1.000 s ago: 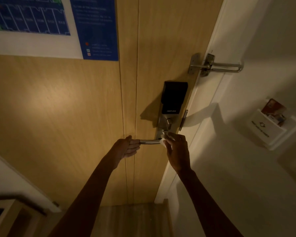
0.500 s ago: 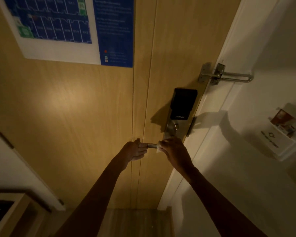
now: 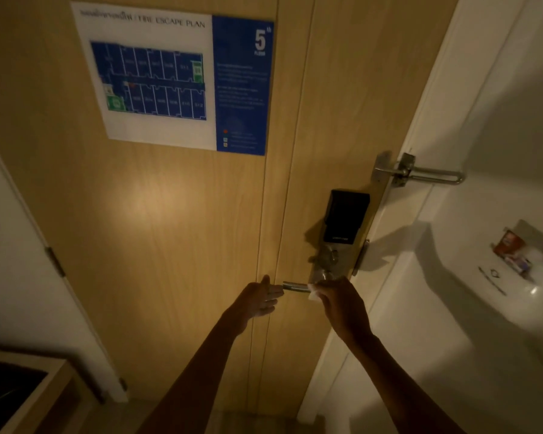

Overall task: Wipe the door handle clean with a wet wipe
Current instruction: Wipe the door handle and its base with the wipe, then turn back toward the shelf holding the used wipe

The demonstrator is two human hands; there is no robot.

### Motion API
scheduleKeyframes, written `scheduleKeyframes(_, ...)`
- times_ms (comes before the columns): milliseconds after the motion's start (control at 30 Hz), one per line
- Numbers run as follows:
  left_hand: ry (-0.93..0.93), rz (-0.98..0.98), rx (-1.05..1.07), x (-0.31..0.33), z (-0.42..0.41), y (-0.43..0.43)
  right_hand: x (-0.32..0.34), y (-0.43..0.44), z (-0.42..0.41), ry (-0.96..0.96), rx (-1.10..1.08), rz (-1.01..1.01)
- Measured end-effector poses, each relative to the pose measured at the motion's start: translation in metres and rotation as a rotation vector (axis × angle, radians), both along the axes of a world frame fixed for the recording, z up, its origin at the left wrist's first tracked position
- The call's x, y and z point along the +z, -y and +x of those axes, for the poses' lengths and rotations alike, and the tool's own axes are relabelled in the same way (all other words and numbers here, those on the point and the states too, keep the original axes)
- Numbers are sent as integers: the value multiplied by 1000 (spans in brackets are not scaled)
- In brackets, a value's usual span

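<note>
A metal lever door handle sticks out leftward from the lock plate on a wooden door. My right hand grips a white wet wipe against the handle near its pivot; most of the wipe is hidden under my fingers. My left hand touches the free left end of the handle, fingers loosely extended, holding nothing. A short stretch of bare handle shows between the two hands.
A black card-lock box sits above the handle, and a metal swing-bar guard bridges door and white frame. A fire escape plan hangs on the door. A key-card holder is on the right wall. Wooden furniture stands lower left.
The view has tilted up, showing more of the escape plan. My right hand with the wipe has slid along the handle and stays near its pivot; my left hand loosened at the tip.
</note>
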State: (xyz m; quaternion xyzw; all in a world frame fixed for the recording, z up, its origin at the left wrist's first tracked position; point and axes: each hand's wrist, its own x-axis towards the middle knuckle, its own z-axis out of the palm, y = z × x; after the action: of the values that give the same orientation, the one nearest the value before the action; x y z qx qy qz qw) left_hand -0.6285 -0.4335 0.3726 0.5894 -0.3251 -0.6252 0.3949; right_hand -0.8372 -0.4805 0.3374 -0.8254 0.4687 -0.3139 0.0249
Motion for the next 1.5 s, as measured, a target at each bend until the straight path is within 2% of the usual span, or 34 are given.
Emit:
scheduleKeyframes(233, 43, -26, 92, 0, -20, -59, -7, -51, -38, -14, -203, 90)
scheduleKeyframes(500, 164, -144, 263, -15, 3, -125, -2, -101, -16, 66, -133, 154)
scheduleKeyframes(567, 334, -164, 284, -13, 17, -142, 0, -107, 1, 49, -101, 151)
scheduleKeyframes(700, 867, -198, 258, -12, 55, -181, 5, -120, 57, 26, -4, 145)
scheduleKeyframes(767, 977, -211, 316, -16, 81, -200, 4, -127, 90, 21, 57, 139)
scheduleKeyframes(933, 1030, -118, 438, -31, 154, -246, -10, -150, 188, 11, 224, 189)
scheduleKeyframes(1100, 989, 17, 535, -55, 239, -288, -28, -173, 302, -4, 369, 253)
scheduleKeyframes(1233, 998, 104, 549, -72, 311, -322, -41, -197, 400, -17, 464, 309)
scheduleKeyframes(1367, 958, 114, 639, -85, 367, -357, -57, -229, 477, -26, 533, 360)
scheduleKeyframes(1500, 979, 218, 660, -117, 418, -382, -73, -254, 536, -74, 567, 413)
